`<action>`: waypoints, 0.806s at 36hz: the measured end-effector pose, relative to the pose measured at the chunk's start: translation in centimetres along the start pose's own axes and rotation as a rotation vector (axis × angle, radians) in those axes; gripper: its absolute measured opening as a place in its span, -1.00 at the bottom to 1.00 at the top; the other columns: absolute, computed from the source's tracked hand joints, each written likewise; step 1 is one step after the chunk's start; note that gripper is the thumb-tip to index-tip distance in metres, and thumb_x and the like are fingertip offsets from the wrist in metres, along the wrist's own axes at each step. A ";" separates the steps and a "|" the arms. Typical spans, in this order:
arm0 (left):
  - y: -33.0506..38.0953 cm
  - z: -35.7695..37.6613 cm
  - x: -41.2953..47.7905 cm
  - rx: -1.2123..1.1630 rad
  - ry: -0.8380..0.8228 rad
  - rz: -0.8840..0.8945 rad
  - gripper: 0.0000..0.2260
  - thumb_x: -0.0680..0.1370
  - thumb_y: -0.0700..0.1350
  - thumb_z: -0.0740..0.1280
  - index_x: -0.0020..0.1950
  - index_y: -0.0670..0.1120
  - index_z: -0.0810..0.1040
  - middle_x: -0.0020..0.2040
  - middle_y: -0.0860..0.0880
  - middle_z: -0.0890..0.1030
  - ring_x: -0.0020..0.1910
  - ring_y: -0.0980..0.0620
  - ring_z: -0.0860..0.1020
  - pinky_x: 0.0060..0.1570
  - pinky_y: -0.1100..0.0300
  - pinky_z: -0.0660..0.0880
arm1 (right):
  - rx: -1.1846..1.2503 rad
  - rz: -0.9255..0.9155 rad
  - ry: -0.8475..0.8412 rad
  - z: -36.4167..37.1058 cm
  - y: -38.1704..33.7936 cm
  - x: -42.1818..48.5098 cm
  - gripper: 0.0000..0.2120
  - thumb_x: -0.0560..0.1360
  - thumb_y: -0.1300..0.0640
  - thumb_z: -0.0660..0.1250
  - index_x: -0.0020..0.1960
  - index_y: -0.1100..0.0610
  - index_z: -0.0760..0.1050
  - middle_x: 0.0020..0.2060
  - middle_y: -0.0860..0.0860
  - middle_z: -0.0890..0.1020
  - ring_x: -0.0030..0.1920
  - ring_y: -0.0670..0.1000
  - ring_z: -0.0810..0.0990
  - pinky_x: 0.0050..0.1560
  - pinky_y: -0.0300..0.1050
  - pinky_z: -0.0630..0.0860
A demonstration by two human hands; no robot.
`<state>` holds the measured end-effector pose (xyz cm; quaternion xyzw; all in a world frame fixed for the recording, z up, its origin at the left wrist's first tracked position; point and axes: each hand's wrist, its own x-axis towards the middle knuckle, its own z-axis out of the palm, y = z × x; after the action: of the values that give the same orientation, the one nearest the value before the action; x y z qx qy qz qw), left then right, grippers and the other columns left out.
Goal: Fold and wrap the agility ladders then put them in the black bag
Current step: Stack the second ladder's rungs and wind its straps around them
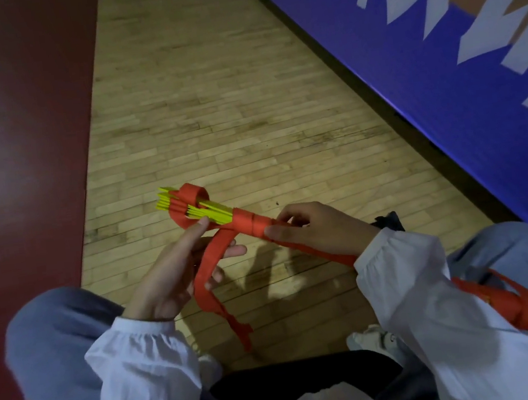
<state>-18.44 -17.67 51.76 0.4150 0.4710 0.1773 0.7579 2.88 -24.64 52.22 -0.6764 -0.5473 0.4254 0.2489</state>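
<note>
Wrapping stands partway: right hand (319, 229) fingers pinch the ladder (214, 214) at its wound turns, left hand (169, 278) fingers curl round the strap tail (209, 266) hanging below them; bagging remains.

Ladder bundle (225, 217) between left hand (178, 270) and right hand (319, 229), second bundle (522, 307) on right leg (507, 246)

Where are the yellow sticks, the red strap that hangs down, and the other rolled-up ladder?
yellow rungs (216, 214): head view, on the bare stretch between the red wraps.
red strap (242, 328): head view, on its hanging tail.
second ladder bundle (522, 307): head view, on its red wrapping.
</note>
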 end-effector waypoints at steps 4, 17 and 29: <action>-0.2 0.2 0.5 -0.012 0.020 0.017 -0.58 0.58 0.12 0.16 0.10 -0.21 0.56 -0.04 -0.18 0.70 -0.58 0.07 0.45 -0.63 0.36 0.33 | -0.019 0.019 0.019 0.5 0.3 0.0 -0.62 0.44 -0.25 0.34 0.08 -0.01 0.54 -0.12 0.02 0.62 -0.22 -0.04 0.57 -0.23 -0.22 0.45; -1.2 0.9 0.9 0.007 0.177 0.104 -0.69 0.60 0.01 0.23 -0.02 -0.26 0.52 -0.15 -0.26 0.69 -0.64 0.04 0.38 -0.63 0.35 0.30 | -0.096 0.046 -0.006 1.6 0.9 -0.3 -0.54 0.35 -0.27 0.44 0.09 -0.02 0.46 -0.11 -0.08 0.59 -0.14 -0.06 0.58 -0.12 -0.16 0.47; -1.3 1.1 0.1 0.074 0.211 0.147 -0.74 0.61 -0.11 0.20 -0.18 -0.25 0.47 -0.51 -0.09 0.59 -0.66 0.07 0.39 -0.64 0.35 0.31 | 0.112 0.125 -0.185 0.1 0.6 1.7 -0.64 0.52 -0.20 0.23 -0.06 0.09 0.54 -0.18 -0.03 0.57 -0.14 -0.03 0.55 -0.01 -0.13 0.43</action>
<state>-17.62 -18.88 50.88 0.4550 0.5229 0.2575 0.6732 3.20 -23.24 51.18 -0.6521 -0.5000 0.5307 0.2077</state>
